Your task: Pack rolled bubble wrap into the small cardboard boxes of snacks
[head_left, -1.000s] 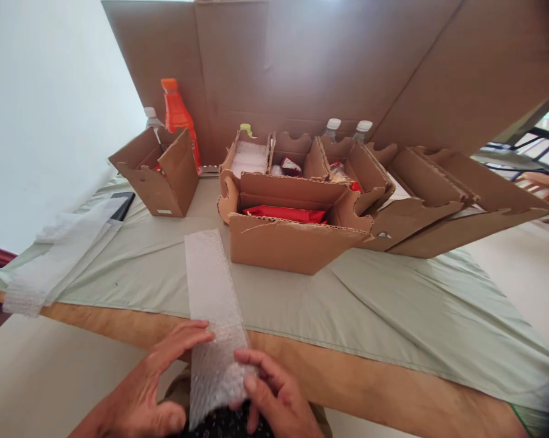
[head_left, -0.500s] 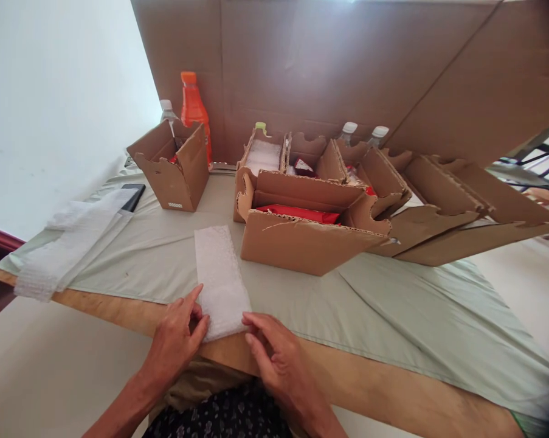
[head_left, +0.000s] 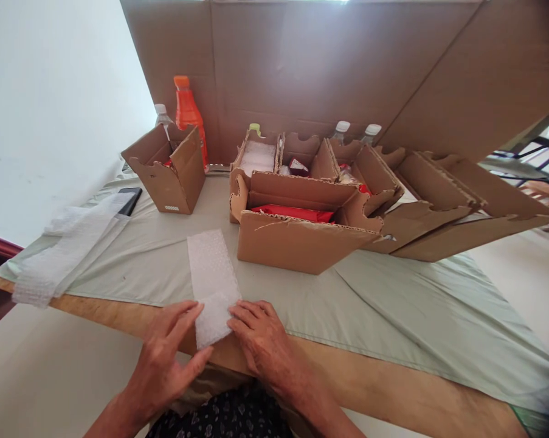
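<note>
A strip of bubble wrap (head_left: 214, 274) lies at the near edge of the table (head_left: 369, 371), long axis running backward and slanting left, its near end between a wide-spread left hand (head_left: 169, 347) and a right hand (head_left: 261, 334) touching it, grip unclear.

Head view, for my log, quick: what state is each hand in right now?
Left hand: open, at the left edge of the bubble wrap strip.
Right hand: fingers at the strip's right edge; open or closed cannot be told.

Black pale-patterned garment (head_left: 222, 417), brownish trousers (head_left: 205, 384)
</note>
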